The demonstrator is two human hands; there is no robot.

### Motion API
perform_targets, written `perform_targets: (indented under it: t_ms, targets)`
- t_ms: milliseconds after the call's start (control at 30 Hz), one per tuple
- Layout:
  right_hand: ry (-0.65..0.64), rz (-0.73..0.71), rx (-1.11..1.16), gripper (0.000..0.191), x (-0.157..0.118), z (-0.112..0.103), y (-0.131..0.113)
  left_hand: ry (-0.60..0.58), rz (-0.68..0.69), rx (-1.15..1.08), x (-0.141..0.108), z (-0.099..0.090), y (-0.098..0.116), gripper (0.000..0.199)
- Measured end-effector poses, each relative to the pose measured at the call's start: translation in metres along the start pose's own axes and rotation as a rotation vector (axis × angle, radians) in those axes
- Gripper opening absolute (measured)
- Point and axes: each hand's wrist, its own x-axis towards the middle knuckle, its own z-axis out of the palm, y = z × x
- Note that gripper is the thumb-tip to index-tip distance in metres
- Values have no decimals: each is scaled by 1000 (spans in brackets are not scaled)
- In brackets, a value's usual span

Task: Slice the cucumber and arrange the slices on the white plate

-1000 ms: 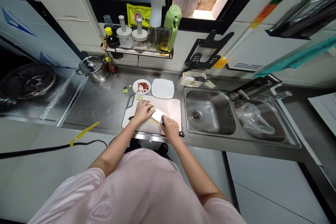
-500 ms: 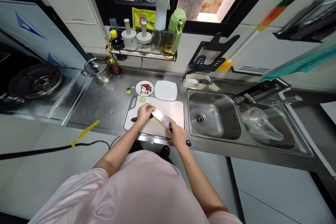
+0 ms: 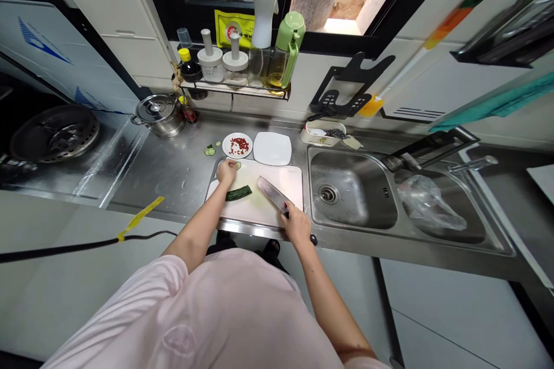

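Observation:
My right hand [image 3: 297, 223] is wrapped round the black handle of a kitchen knife [image 3: 272, 192], its blade lying low over the right part of the white cutting board [image 3: 285, 177]. At the upper left of the board, my left hand [image 3: 227, 173] has its fingertips pinched at a pale green cucumber slice [image 3: 238, 165]. The hand covers the other slices there. A dark green piece of cucumber [image 3: 238, 193] lies on the board between the left wrist and the knife, touched by neither hand.
Behind the board stand a plate of chopped red pieces [image 3: 237, 146] and a white plate [image 3: 272, 149]. Cucumber scraps [image 3: 210, 150] lie on the counter. A sink [image 3: 352, 190] is at right, a lidded pot [image 3: 157, 114] at left, and a bottle shelf [image 3: 236, 91] above.
My left hand has moved left and away from me, carrying a cucumber slice from the blade to the board's upper left. The knife has shifted slightly right, and the cucumber piece is uncovered.

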Motion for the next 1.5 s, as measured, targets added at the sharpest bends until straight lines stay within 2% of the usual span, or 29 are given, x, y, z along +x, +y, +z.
perform_targets:
  t_ms: [300, 1033, 1167, 1367, 1500]
  targets:
    - [8, 0, 20, 35, 1, 2, 0, 17, 113, 156, 8, 7, 2, 20]
    - [-48, 39, 40, 37, 0, -6, -2, 57, 178, 263, 5, 8, 4, 23]
    - [-57, 49, 40, 38, 0, -6, -3, 61, 182, 221, 3, 4, 6, 23]
    - [-59, 65, 48, 41, 2, -3, -2, 125, 210, 80, -7, -6, 0, 25]
    - [-74, 69, 53, 41, 4, -5, -4, 63, 203, 40, -21, -11, -9, 25]
